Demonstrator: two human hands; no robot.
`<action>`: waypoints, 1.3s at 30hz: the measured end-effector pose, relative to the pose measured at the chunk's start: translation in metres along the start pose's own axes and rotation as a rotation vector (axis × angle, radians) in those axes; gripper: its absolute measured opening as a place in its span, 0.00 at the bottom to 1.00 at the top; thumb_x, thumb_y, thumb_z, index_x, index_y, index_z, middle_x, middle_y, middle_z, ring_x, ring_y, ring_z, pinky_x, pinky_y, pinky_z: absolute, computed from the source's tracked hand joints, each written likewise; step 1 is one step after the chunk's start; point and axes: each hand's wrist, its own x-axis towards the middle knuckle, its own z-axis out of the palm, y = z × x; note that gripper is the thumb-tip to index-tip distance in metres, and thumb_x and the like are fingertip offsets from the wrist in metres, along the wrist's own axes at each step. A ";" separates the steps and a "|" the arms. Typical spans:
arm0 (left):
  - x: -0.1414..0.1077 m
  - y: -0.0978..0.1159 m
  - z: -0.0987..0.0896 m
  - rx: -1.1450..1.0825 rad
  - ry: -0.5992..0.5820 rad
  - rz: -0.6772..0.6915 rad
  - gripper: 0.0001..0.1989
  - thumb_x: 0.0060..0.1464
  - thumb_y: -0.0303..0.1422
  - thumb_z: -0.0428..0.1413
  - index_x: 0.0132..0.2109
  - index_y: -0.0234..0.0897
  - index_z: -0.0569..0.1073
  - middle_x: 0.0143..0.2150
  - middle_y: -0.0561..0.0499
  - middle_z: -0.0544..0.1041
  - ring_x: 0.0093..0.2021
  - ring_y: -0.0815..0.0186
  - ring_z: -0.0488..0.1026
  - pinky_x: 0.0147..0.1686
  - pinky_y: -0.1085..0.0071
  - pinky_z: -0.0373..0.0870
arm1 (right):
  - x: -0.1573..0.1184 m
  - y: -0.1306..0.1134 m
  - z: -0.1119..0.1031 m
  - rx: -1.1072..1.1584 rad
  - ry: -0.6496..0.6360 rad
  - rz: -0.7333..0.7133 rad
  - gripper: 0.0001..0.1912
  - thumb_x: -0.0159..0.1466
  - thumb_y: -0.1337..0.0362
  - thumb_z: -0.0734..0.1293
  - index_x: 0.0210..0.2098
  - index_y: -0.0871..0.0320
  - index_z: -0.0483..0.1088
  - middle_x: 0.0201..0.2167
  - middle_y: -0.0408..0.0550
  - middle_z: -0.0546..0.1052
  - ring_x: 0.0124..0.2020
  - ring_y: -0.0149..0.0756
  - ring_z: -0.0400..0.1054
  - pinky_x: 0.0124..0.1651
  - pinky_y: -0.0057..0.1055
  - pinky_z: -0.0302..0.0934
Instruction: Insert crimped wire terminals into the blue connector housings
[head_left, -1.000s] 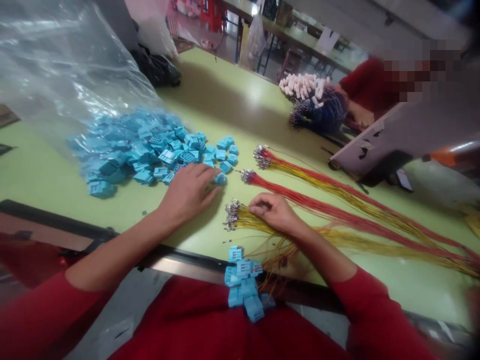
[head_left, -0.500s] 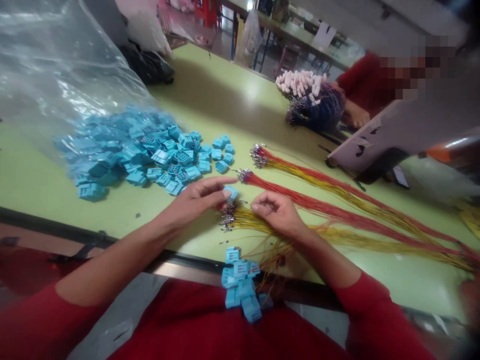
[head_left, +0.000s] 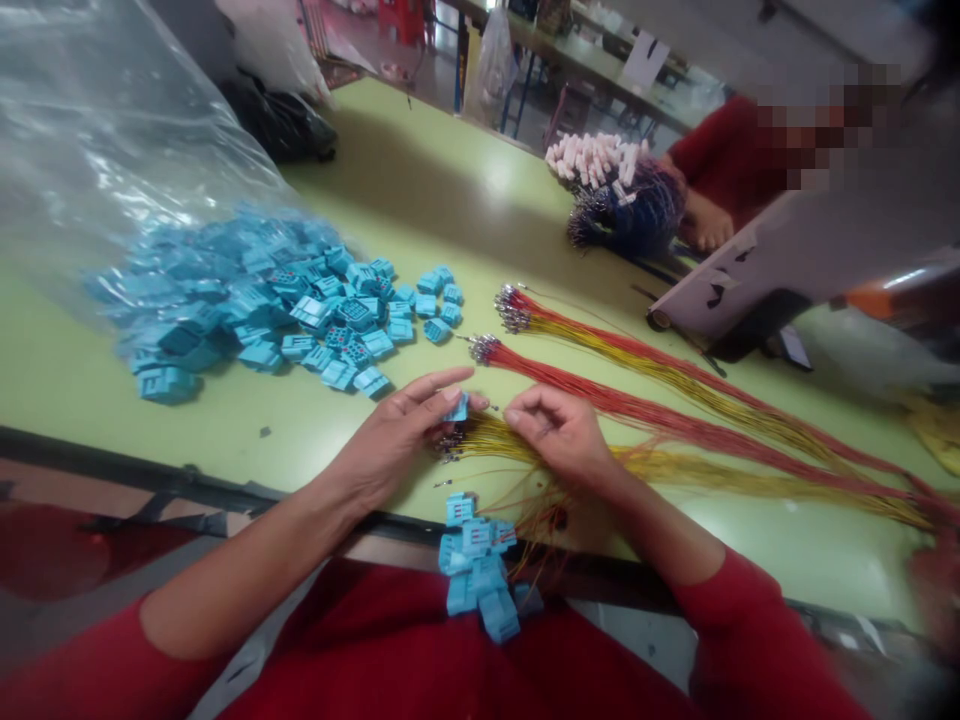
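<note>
My left hand [head_left: 420, 415] grips a light-blue connector housing [head_left: 456, 407] between thumb and fingers, its index finger stretched out past it. A short gap away, my right hand [head_left: 559, 425] pinches a thin wire whose metal terminal [head_left: 493, 406] points toward the housing. The wire's colour is hard to make out. Under both hands lies a bundle of yellow wires [head_left: 499, 437] with metal terminals at its left end. Nearer my body, a cluster of blue housings [head_left: 480, 565] with wires attached hangs at the table edge.
Left of my hands is a pile of blue housings [head_left: 300, 300], partly under a clear plastic bag [head_left: 135, 130]. Red wires [head_left: 570, 380] and a red-and-yellow bundle [head_left: 600, 335] stretch rightward. Beyond them sit dark wires with pale pink connectors [head_left: 600, 160], beside a co-worker's hand [head_left: 709, 225].
My left hand has drawn slightly down with the housing, which has turned in its fingers. The terminal now shows between the hands, close to the housing. My right hand has barely moved.
</note>
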 end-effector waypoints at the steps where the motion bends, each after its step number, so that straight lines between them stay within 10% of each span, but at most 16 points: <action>1: 0.000 0.000 0.000 0.006 0.016 -0.003 0.23 0.47 0.41 0.73 0.50 0.39 0.83 0.43 0.43 0.85 0.42 0.61 0.80 0.42 0.69 0.75 | 0.000 -0.001 0.000 0.004 0.006 -0.004 0.12 0.62 0.55 0.70 0.32 0.58 0.75 0.20 0.39 0.64 0.21 0.27 0.50 0.24 0.26 0.46; 18: -0.005 0.002 0.006 -0.037 0.031 0.016 0.16 0.45 0.32 0.71 0.43 0.33 0.83 0.37 0.45 0.84 0.29 0.69 0.77 0.31 0.75 0.75 | -0.006 0.000 0.004 -0.106 0.158 -0.232 0.05 0.61 0.63 0.69 0.29 0.56 0.74 0.22 0.40 0.70 0.20 0.25 0.50 0.23 0.27 0.48; 39: -0.015 -0.010 0.012 0.105 0.014 0.154 0.21 0.46 0.37 0.74 0.46 0.37 0.81 0.43 0.46 0.85 0.38 0.64 0.81 0.41 0.70 0.78 | -0.008 -0.004 -0.001 -0.359 0.099 -0.465 0.07 0.64 0.68 0.66 0.30 0.55 0.72 0.26 0.42 0.75 0.25 0.30 0.63 0.31 0.30 0.60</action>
